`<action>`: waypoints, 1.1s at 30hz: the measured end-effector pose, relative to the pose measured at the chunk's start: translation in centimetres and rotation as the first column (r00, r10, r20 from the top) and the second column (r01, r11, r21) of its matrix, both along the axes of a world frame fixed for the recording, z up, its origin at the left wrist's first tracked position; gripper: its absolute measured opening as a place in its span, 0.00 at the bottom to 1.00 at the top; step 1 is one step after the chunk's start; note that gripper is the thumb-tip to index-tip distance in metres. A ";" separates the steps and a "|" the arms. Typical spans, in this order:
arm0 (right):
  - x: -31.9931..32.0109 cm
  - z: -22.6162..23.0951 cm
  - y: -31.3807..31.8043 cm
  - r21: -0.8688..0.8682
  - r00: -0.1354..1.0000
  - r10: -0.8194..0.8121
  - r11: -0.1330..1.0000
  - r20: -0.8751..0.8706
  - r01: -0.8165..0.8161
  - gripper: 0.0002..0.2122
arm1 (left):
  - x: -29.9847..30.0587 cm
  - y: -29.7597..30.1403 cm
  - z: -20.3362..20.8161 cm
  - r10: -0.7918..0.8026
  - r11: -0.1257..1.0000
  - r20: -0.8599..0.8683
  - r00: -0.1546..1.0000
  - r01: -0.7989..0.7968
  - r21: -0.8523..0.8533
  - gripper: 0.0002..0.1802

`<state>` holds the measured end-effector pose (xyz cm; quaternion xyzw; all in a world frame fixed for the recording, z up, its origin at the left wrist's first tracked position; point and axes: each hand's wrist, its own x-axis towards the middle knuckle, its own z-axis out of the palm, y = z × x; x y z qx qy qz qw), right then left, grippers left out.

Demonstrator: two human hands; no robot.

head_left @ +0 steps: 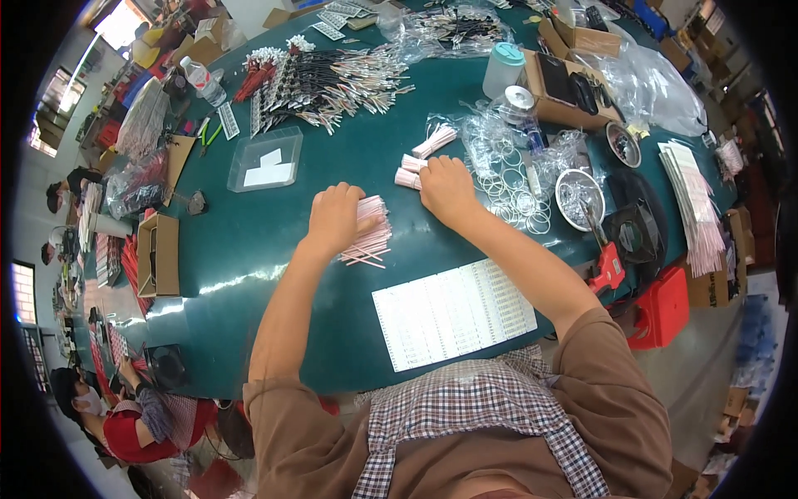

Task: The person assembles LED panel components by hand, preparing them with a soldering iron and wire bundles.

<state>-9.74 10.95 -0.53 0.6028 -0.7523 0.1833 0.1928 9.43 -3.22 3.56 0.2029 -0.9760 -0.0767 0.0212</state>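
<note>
My left hand (334, 220) is closed around the side of a loose pile of thin, pale pink strips (372, 237), with the thumb lying across them; its other fingertips are partly hidden. To the right, my right hand (449, 193) has its fingers bent over the end of a short pink bundle (407, 178). Just beyond lies another bundle of pink strips (435, 142), tied near its middle. In front of my body a white sheet with printed rows (440, 314) rests on the green table.
At the right are clear rubber bands (507, 187), a white bowl (579, 200), a red-handled tool (610, 268) and a lidded jar (504, 71). A clear plastic tray (241, 166) and heaped wires (332, 83) lie beyond my left hand. A co-worker (133, 424) sits at left.
</note>
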 end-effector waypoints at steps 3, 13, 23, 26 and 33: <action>0.1 1.0 0.4 -0.050 0.998 0.060 0.997 -0.010 -0.061 0.03 | -0.4 1.1 0.6 -0.080 0.997 -0.205 0.976 0.074 -0.037 0.31; 1.0 8.9 4.4 -0.366 0.905 0.422 0.835 -0.054 -0.411 0.12 | -5.8 4.1 3.9 0.053 0.040 -0.073 0.996 0.071 0.997 0.15; 2.9 6.3 7.2 -0.382 0.950 0.305 0.887 0.062 -0.260 0.12 | -6.2 9.0 1.7 0.618 -0.464 -0.038 0.785 0.404 0.788 0.15; 3.3 6.1 7.8 -0.279 0.940 0.341 0.902 -0.011 -0.331 0.08 | -5.8 10.0 2.0 0.634 -0.494 0.048 0.772 0.357 0.793 0.14; 2.7 6.2 7.7 -0.106 0.876 0.456 0.874 -0.159 -0.474 0.03 | -5.1 10.8 0.3 0.590 -0.445 0.192 0.784 0.117 0.888 0.16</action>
